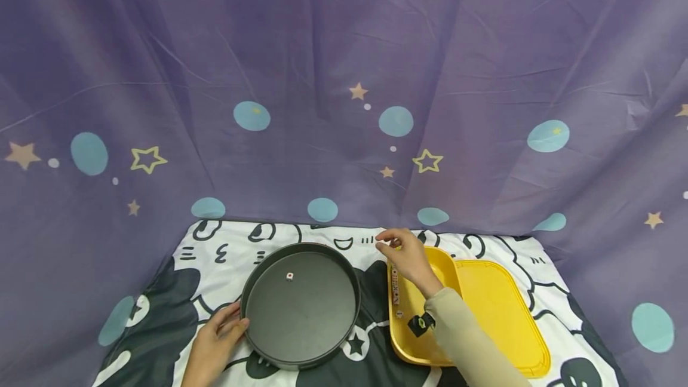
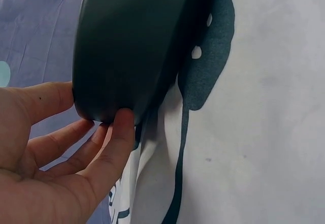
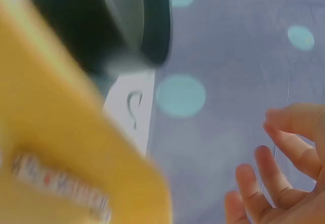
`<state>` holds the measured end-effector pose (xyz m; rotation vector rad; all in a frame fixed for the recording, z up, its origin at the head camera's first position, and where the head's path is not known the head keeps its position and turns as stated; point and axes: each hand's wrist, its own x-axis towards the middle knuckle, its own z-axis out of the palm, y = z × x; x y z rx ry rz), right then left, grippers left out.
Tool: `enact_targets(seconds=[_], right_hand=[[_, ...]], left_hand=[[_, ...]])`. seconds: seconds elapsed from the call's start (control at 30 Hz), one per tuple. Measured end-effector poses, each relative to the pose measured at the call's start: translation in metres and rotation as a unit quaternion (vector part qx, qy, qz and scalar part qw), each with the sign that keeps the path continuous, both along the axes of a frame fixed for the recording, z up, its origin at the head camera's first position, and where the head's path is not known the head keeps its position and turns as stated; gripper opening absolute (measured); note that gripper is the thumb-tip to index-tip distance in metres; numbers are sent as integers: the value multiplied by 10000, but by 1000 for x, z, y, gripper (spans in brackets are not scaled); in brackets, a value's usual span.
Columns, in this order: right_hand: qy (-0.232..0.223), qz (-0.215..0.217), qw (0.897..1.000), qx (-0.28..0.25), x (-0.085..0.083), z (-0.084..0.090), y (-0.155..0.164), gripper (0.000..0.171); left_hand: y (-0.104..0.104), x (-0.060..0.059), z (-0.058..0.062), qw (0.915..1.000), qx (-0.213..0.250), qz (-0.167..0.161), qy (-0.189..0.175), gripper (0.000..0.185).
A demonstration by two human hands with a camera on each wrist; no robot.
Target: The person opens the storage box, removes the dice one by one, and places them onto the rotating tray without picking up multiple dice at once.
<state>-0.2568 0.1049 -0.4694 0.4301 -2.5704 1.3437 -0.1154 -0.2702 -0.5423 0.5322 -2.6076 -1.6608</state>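
Note:
A round dark grey pan rests on the patterned cloth, with one small white die lying inside toward the back. My left hand grips the pan's left side; in the left wrist view its fingertips touch the outer wall and edge. My right hand is raised above the back left corner of a yellow tray. Its thumb and index tips come close together, the other fingers are spread, and no object shows between them. A row of small dice lies along the tray's left wall.
A flat yellow lid or second tray lies right of the tray. A small black device sits at my right cuff. Behind the cloth-covered table hangs a purple curtain printed with stars and blue spots.

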Motion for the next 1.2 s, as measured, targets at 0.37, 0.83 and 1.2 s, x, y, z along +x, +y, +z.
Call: enact_targets(seconds=[0.37,0.83,1.2], right_hand=[[-153,-631,9978,-110,-6,-46,42,17],[-899,-882,9919,144,-16,-97,56,21],[-999,-923,9901,342,-20,-105,52,17]], left_hand=[[-3,2,1,9999,155,8,-60,57],[-1,0,0,9999,-112,-94,90,54],[0,1,-1,10000,-62,-44,-4,57]])
